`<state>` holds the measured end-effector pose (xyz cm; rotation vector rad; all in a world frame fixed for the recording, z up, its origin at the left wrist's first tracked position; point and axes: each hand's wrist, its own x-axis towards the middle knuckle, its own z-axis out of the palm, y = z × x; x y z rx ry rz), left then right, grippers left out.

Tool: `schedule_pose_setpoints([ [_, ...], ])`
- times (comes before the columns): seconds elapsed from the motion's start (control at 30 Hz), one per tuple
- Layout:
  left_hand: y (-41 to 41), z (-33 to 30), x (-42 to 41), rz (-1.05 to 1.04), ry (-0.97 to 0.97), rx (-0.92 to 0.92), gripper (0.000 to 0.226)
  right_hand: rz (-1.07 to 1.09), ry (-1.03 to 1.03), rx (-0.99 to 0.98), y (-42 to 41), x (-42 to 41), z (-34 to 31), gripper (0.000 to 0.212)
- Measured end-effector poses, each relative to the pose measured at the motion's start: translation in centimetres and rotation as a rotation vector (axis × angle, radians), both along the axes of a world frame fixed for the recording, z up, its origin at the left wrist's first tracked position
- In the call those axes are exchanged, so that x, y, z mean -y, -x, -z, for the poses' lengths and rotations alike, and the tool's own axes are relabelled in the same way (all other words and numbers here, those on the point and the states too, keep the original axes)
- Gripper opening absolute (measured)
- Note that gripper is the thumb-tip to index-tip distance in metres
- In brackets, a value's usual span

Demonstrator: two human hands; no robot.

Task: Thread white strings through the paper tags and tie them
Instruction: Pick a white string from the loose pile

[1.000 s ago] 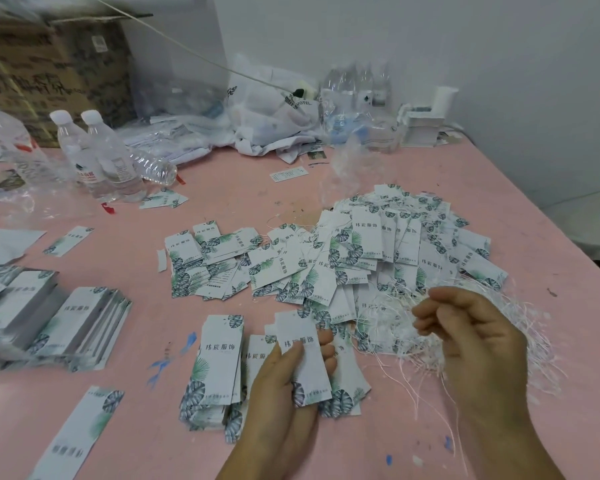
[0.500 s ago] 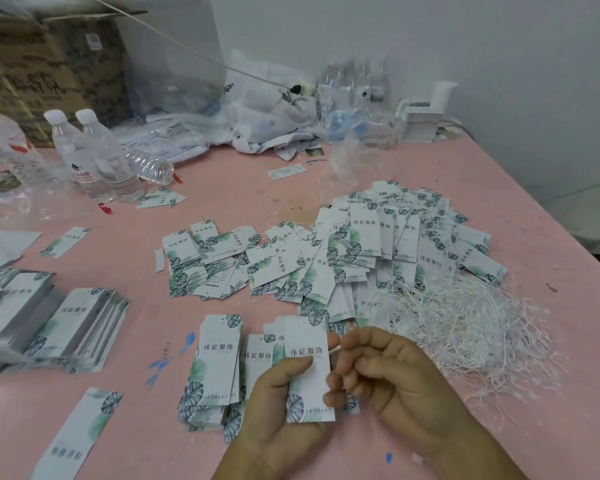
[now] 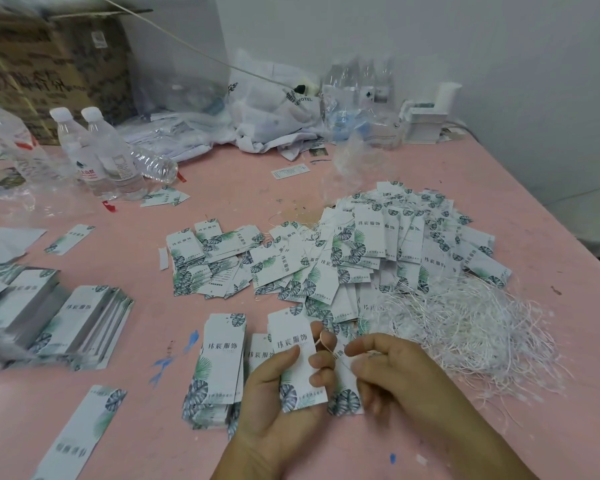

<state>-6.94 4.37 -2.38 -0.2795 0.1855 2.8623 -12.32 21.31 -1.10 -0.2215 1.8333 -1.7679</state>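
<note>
From the head camera I see the left hand (image 3: 284, 407) gripping one rectangular paper tag (image 3: 293, 355), thumb pressed flat on its printed face and fingers curled behind its right edge; the card is matte white with dark characters and a green leaf print at its lower corner. The right hand (image 3: 395, 379) sits just beside it, fingers bent inward and pinching a thin white string (image 3: 321, 341), whose small loop arcs over the left fingertips. Beneath the hands lies a short squared stack of tags (image 3: 219, 368) on the pink table (image 3: 430, 174). A loose fan of overlapping tags (image 3: 343, 251) spreads beyond, touching a tangled, wiry heap of white strings (image 3: 465, 323) to the right. Clear ribbed plastic water bottles (image 3: 97, 154) stand at far left before a brown cardboard box (image 3: 49, 64).
</note>
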Motion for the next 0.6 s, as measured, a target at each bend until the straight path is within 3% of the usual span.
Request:
schedule_pose_setpoints([
  [0.1,0.3,0.1,0.1,-0.05,0.045,0.005,0.051,-0.111,-0.147,-0.028,0.0,-0.2,-0.1,0.017],
  [0.17,0.4,0.3,0.2,-0.067,0.037,-0.007,0.051,-0.175,-0.212,-0.056,0.2,-0.5,-0.4,0.005],
  [0.27,0.6,0.6,0.3,-0.116,0.057,-0.011,0.054,-0.18,-0.241,-0.131,0.4,-0.7,-0.7,0.014],
  [0.37,1.0,0.9,0.5,-0.185,0.115,0.024,0.055,-0.078,-0.199,-0.168,0.9,-1.5,-1.0,0.006],
  [0.6,1.2,1.4,0.4,-0.233,0.193,0.088,0.062,0.073,0.142,0.012,2.2,-3.2,-0.3,0.032],
])
